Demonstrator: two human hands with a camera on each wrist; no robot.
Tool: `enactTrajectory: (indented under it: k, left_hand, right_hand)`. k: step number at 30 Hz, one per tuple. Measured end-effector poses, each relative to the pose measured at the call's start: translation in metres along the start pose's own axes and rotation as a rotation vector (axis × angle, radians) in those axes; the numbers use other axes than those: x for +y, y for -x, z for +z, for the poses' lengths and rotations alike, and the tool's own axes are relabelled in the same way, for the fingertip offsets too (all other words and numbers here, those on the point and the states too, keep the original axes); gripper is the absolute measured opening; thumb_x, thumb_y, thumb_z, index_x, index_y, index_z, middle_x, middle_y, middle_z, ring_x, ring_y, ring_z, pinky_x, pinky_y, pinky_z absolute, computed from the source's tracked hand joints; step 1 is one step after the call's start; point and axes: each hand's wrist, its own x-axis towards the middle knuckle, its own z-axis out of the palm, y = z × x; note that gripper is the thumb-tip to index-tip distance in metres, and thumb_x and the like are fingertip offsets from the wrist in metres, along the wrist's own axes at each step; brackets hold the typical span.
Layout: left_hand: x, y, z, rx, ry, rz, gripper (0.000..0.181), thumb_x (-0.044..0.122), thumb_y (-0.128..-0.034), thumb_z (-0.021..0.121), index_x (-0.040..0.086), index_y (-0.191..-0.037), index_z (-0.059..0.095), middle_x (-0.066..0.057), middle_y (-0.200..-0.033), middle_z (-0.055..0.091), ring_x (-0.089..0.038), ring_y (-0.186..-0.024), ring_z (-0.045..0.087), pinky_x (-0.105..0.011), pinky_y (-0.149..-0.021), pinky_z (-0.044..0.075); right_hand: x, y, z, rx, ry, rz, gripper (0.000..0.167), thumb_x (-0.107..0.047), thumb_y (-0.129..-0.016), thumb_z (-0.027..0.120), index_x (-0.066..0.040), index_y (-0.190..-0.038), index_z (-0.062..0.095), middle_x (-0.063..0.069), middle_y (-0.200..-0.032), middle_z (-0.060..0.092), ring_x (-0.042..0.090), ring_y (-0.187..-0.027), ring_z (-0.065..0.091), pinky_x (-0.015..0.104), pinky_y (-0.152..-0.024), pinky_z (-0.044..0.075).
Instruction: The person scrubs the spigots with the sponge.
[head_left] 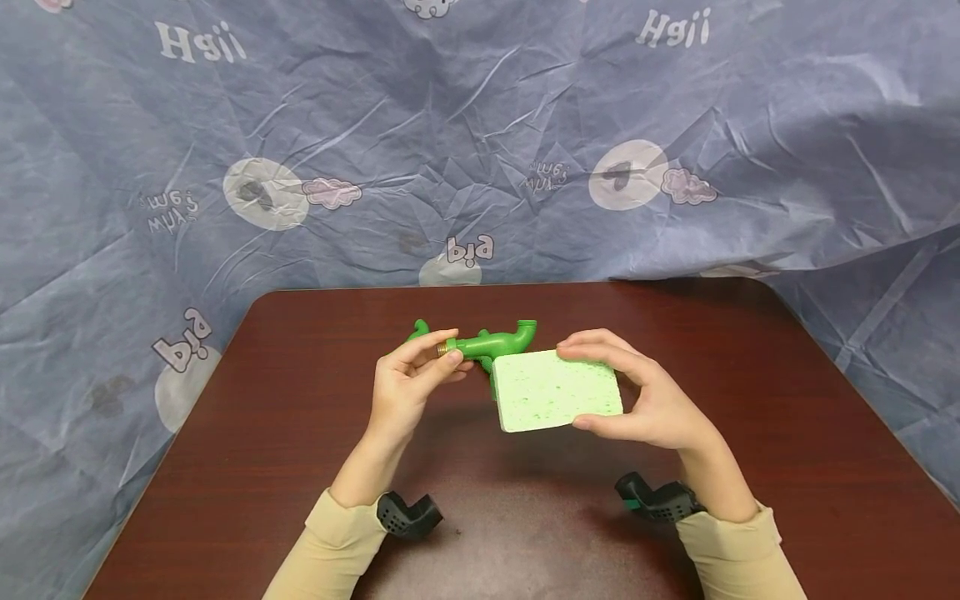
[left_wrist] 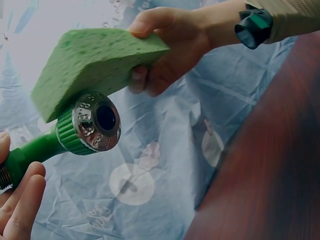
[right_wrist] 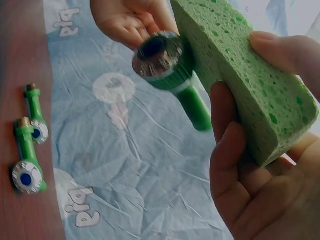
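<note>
A green tap (head_left: 495, 343) with a brass threaded end is held above the table by my left hand (head_left: 408, 379), whose thumb and fingers pinch it near that end. Its round ribbed knob (left_wrist: 90, 124) carries a silver cap with a dark blue centre. My right hand (head_left: 656, 396) grips a light green sponge (head_left: 558, 390) between thumb and fingers by its right end. The sponge lies against the side of the knob in both wrist views. In the head view the sponge hides the lower part of the tap.
Two more green taps, a nearer one (right_wrist: 27, 155) and a farther one (right_wrist: 35, 112), lie on the dark brown table (head_left: 315, 433). In the head view, part of a green tap shows behind my left hand. A wrinkled blue printed cloth (head_left: 450, 125) hangs behind the table.
</note>
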Motion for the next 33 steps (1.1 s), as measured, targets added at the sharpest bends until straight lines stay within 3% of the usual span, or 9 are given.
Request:
enactTrajectory:
  k: [6, 11, 20, 29, 33]
  left_hand:
    - [0.004, -0.002, -0.005, 0.009, 0.014, 0.035, 0.035, -0.010, -0.0818, 0.065, -0.020, -0.113, 0.054, -0.008, -0.085, 0.069, -0.022, -0.069, 0.069, -0.041, -0.066, 0.059]
    - [0.004, -0.004, -0.009, 0.022, 0.014, 0.066, 0.030, -0.010, -0.0825, 0.064, -0.015, -0.111, 0.059, -0.008, -0.084, 0.069, -0.021, -0.069, 0.069, -0.041, -0.065, 0.058]
    - [0.008, -0.005, -0.013, 0.049, 0.013, 0.088, 0.032, -0.010, -0.0843, 0.063, -0.019, -0.114, 0.055, -0.009, -0.088, 0.070, -0.022, -0.071, 0.069, -0.045, -0.066, 0.057]
    - [0.008, -0.004, -0.012, 0.017, 0.019, 0.072, 0.026, -0.008, -0.0833, 0.064, -0.001, -0.108, 0.067, -0.007, -0.086, 0.069, -0.022, -0.068, 0.069, -0.037, -0.065, 0.059]
    - [0.007, -0.004, -0.012, 0.025, 0.012, 0.070, 0.026, -0.010, -0.0837, 0.062, -0.008, -0.110, 0.064, -0.007, -0.084, 0.069, -0.021, -0.067, 0.069, -0.038, -0.065, 0.059]
  right_hand:
    - [0.013, 0.005, -0.010, 0.077, -0.011, -0.023, 0.072, 0.024, -0.052, 0.073, 0.012, -0.120, 0.054, 0.021, -0.120, 0.051, 0.025, -0.114, 0.045, 0.027, -0.085, 0.043]
    - [0.005, 0.000, -0.009, 0.105, -0.033, -0.036, 0.069, 0.026, -0.053, 0.070, 0.015, -0.119, 0.052, 0.023, -0.119, 0.051, 0.026, -0.114, 0.045, 0.027, -0.087, 0.042]
    - [-0.004, -0.004, -0.007, 0.083, 0.015, 0.003, 0.066, 0.024, -0.055, 0.072, 0.013, -0.118, 0.054, 0.022, -0.116, 0.051, 0.023, -0.111, 0.046, 0.025, -0.082, 0.043]
    - [-0.003, -0.003, -0.009, 0.035, 0.012, 0.001, 0.065, 0.023, -0.055, 0.072, 0.012, -0.117, 0.055, 0.021, -0.116, 0.052, 0.023, -0.111, 0.046, 0.025, -0.080, 0.044]
    - [-0.003, -0.003, -0.008, 0.007, -0.003, 0.016, 0.064, 0.023, -0.057, 0.071, 0.011, -0.117, 0.055, 0.021, -0.117, 0.051, 0.023, -0.112, 0.045, 0.024, -0.078, 0.045]
